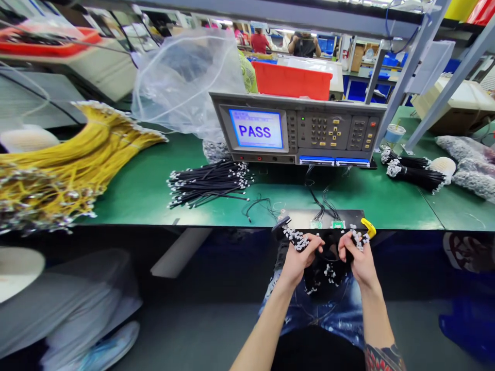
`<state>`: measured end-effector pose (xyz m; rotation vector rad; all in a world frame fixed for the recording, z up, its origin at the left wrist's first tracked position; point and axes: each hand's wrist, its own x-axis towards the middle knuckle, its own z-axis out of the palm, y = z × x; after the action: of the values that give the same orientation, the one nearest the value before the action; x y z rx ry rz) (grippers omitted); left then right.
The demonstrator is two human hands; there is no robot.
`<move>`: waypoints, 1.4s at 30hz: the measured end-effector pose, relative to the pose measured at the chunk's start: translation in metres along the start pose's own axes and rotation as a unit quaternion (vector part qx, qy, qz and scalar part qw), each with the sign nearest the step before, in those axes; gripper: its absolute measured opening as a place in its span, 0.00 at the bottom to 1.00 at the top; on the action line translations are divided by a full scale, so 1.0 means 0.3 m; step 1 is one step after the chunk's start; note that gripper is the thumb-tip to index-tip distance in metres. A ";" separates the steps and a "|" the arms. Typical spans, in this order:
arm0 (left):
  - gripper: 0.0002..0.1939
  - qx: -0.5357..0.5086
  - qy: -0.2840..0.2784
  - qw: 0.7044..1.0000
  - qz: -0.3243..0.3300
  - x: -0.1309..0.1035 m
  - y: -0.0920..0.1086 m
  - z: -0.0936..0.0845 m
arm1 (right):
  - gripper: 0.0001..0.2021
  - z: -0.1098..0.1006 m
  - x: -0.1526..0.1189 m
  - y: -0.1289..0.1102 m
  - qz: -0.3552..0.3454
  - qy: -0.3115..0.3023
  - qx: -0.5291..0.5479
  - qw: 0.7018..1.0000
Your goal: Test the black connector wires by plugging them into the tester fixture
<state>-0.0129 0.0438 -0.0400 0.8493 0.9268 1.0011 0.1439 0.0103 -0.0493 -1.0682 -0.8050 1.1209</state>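
My left hand (302,253) is closed round a bunch of black cables whose white connectors (296,238) stick out above the fingers. My right hand (356,253) is closed round another cable bunch, with white connectors (359,238) showing at its top. Both hands are apart, just in front of the table edge. More black cables with white ends (330,273) hang between them over the lap. Beyond the hands lies a black fixture plate (353,214) with small green boards (337,224) wired to a tester (301,129), its screen reading PASS.
Black cables (211,183) lie in a pile left of the tester; yellow cables (96,147) are heaped farther left. Tied black bundles (417,172) and a cup (395,134) are at the right. A yellow handle (369,226) sticks out by the table edge. Another person's leg (88,299) is at the lower left.
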 end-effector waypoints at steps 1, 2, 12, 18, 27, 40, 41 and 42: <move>0.21 -0.007 -0.023 1.000 -0.015 -0.011 0.008 -0.007 | 0.21 -0.003 -0.003 -0.017 -0.012 0.000 0.022 1.000; 0.21 -0.011 -0.048 0.998 -0.031 -0.022 0.016 -0.013 | 0.21 -0.006 -0.004 -0.032 -0.020 -0.003 0.041 0.999; 0.21 0.023 -0.250 0.959 -0.132 -0.064 0.042 -0.013 | 0.15 0.048 -0.036 -0.057 0.026 -0.142 -0.101 0.984; 0.21 0.009 -0.256 0.956 -0.143 -0.061 0.031 -0.010 | 0.16 0.047 -0.066 -0.054 0.047 -0.135 -0.101 0.985; 0.25 0.004 -0.264 0.957 -0.123 -0.045 0.023 -0.032 | 0.15 0.048 -0.039 -0.047 -0.061 -0.033 -0.088 0.994; 0.23 -0.016 -0.010 1.000 -0.007 -0.021 0.011 -0.046 | 0.22 0.041 0.018 -0.014 -0.114 0.265 0.085 0.954; 0.23 -0.028 -0.012 1.000 -0.006 -0.019 0.011 -0.055 | 0.22 0.038 0.023 -0.006 -0.114 0.273 0.080 0.952; 0.22 -0.042 -0.019 0.999 -0.007 -0.018 0.010 -0.065 | 0.22 0.035 0.027 0.002 -0.109 0.269 0.072 0.954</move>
<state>-0.0330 0.0425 -0.0433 0.7872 0.8515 1.0014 0.1363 0.0208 -0.0466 -1.0641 -0.3864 0.6421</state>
